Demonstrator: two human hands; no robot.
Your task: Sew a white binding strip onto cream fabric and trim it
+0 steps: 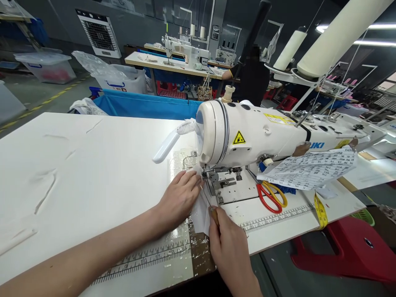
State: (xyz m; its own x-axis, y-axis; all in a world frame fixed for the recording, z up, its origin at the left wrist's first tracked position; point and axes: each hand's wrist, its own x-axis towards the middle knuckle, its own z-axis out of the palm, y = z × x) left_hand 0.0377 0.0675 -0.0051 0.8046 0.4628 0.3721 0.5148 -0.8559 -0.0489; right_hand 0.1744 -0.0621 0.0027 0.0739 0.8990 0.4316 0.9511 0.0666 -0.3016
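Observation:
A white sewing machine [247,130] stands on the white table, its needle area at the lower left of its head. My left hand [182,196] is closed, fingers together on a strip of white fabric [200,216] beside the presser foot; its thumb is hidden. The fabric runs under the machine head and hangs toward the table's front edge. Wrapped in my right hand [229,243] is the wooden handle of an awl [213,214]. Its thin metal shaft points up and left to the fabric by the presser foot, near my left fingertips.
Red-and-yellow-handled scissors [270,198] lie right of the needle plate. A written paper sheet [312,167] hangs from the machine. A yellow tape measure [321,212] drapes over the front edge, above a red stool [346,247]. Behind the table is a blue cloth bin [148,105]; a person [253,78] sits beyond.

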